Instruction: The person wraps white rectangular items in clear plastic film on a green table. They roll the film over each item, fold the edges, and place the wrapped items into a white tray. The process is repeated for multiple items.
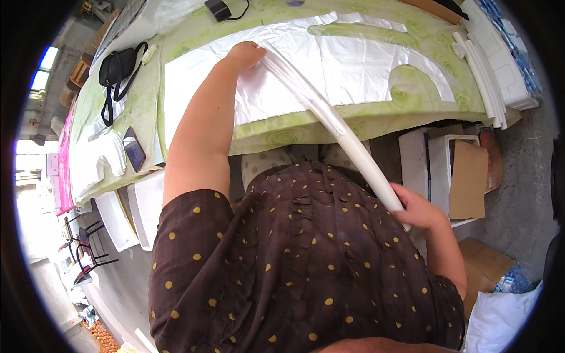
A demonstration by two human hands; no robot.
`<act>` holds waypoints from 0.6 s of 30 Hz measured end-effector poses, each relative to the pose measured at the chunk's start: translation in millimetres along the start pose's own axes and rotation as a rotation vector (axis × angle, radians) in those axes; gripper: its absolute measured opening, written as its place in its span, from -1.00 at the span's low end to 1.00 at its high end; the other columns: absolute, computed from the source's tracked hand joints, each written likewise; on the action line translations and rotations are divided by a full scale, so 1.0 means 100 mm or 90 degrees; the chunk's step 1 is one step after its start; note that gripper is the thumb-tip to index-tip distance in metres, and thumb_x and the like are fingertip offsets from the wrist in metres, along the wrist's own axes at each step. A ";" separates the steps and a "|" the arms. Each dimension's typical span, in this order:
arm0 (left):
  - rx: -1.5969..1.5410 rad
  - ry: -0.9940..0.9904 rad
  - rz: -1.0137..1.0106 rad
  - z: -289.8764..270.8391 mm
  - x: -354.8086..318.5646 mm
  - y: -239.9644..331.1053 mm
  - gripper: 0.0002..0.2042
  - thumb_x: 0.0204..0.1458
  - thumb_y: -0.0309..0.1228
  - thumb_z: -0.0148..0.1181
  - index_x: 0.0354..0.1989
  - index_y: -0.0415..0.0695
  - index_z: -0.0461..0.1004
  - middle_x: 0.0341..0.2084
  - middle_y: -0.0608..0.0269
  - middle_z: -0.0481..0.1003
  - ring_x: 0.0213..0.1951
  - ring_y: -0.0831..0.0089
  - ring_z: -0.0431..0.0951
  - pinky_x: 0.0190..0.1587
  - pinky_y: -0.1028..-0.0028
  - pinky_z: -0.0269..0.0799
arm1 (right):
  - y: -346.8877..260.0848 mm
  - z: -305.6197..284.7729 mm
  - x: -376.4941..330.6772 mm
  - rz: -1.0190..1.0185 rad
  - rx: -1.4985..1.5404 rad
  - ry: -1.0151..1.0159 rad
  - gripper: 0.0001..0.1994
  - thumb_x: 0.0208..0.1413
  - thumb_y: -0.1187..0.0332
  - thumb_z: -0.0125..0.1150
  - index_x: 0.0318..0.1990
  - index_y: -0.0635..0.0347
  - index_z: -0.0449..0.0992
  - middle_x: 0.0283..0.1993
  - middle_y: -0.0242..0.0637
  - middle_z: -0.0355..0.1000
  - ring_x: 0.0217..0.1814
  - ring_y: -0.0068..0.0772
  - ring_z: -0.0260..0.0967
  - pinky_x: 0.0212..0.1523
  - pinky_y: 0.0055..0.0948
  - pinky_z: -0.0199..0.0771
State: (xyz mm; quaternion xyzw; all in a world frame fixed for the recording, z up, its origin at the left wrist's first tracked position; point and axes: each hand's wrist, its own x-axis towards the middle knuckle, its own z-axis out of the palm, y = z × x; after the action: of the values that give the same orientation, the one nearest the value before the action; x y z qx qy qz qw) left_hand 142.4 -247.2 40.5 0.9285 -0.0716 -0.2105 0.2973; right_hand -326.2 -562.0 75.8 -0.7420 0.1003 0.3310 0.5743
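Observation:
A long white roll of thin plastic film [359, 154] slants between my hands, from over the table down to my right side. My left hand [246, 56] is closed on its upper, looser and creased end. Around the lower, tighter end wrap the fingers of my right hand [414, 207], close to my shirt. Beneath my left hand, a thin white plastic sheet [200, 82] lies spread over the table. Its right part has a rounded cut-out and long strap-like strips, much like a disposable apron.
A green patterned cloth covers the table [282, 130]. A black bag [118, 67], a phone [134, 150] and folded white plastic [103, 154] lie left. More white rolls [484, 82] rest at the right end. Boxes [469, 176] stand below; a white sack [500, 320] sits lower right.

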 end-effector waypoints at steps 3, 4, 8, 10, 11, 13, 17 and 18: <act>0.090 0.060 0.072 0.03 0.05 -0.05 -0.64 0.12 -0.11 0.16 -0.06 -0.10 0.59 -0.33 0.21 0.62 -0.34 0.32 0.61 -0.19 0.31 0.53 | 0.36 -0.01 -0.38 0.085 0.093 0.023 -0.26 -0.06 0.55 0.27 0.38 0.20 0.26 0.18 -0.34 0.40 0.17 -0.50 0.35 0.21 -0.43 0.38; 0.114 0.084 0.104 0.04 0.11 -0.15 -0.66 0.13 -0.11 0.16 -0.11 -0.10 0.59 -0.38 0.22 0.61 -0.38 0.32 0.60 -0.23 0.29 0.53 | 0.49 -0.04 -0.46 0.102 0.115 0.042 -0.27 -0.08 0.57 0.28 0.36 0.20 0.28 0.15 -0.37 0.40 0.16 -0.51 0.35 0.19 -0.44 0.38; 0.024 0.025 0.058 0.04 0.27 -0.21 -0.41 0.09 -0.07 0.15 0.26 -0.14 0.44 0.08 -0.03 0.56 0.10 0.12 0.57 0.11 0.24 0.48 | 0.70 0.01 -0.71 0.158 0.195 0.089 -0.29 -0.10 0.60 0.28 0.32 0.20 0.31 0.09 -0.43 0.39 0.12 -0.54 0.33 0.14 -0.48 0.40; -0.038 0.156 0.025 0.07 0.00 -0.01 -0.30 0.04 -0.04 0.21 0.36 -0.08 0.31 0.19 -0.07 0.47 0.15 0.08 0.53 0.14 0.19 0.48 | 0.81 0.05 -0.83 0.155 0.239 0.092 -0.28 -0.11 0.61 0.24 0.33 0.17 0.30 0.08 -0.38 0.41 0.07 -0.51 0.39 0.11 -0.46 0.42; -0.035 0.253 0.009 0.06 -0.14 0.02 -0.21 -0.01 -0.01 0.25 0.41 -0.06 0.22 0.26 -0.07 0.37 0.15 0.04 0.51 0.18 0.16 0.46 | 0.83 0.02 -0.86 0.163 0.262 0.082 -0.28 -0.12 0.61 0.23 0.33 0.17 0.30 0.08 -0.36 0.42 0.05 -0.50 0.41 0.10 -0.46 0.43; -0.024 0.330 0.203 0.20 -0.38 -0.02 -0.21 0.02 0.00 0.26 0.41 -0.08 0.20 0.25 -0.07 0.31 0.16 0.03 0.46 0.25 0.17 0.40 | 0.76 0.06 -0.88 0.146 0.304 0.090 -0.30 -0.13 0.60 0.20 0.31 0.20 0.30 0.05 -0.31 0.44 -0.01 -0.44 0.48 0.05 -0.45 0.46; 0.208 0.201 0.546 0.77 -1.25 0.06 -0.16 0.07 -0.05 0.29 0.48 -0.11 0.07 0.39 -0.05 0.16 0.44 -0.06 0.08 0.48 0.06 -0.01 | 0.55 -0.10 -0.75 0.064 0.318 0.109 -0.34 -0.04 0.47 0.29 0.31 0.28 0.29 0.04 -0.31 0.44 -0.01 -0.42 0.47 0.03 -0.43 0.46; 0.315 0.171 0.570 0.90 -1.49 0.14 -0.13 0.06 -0.07 0.33 0.49 -0.12 0.05 0.43 -0.04 0.11 0.50 -0.07 -0.05 0.53 0.05 -0.13 | 0.48 -0.17 -0.63 0.043 0.256 0.144 -0.34 -0.01 0.43 0.31 0.31 0.28 0.30 0.04 -0.31 0.44 0.00 -0.43 0.46 0.03 -0.43 0.46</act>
State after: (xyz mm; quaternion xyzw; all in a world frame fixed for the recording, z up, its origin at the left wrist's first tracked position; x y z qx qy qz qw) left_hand -31.3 -267.0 34.5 0.8681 -0.4701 0.0811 0.1368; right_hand -393.4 -607.8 78.4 -0.6411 0.2526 0.2383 0.6844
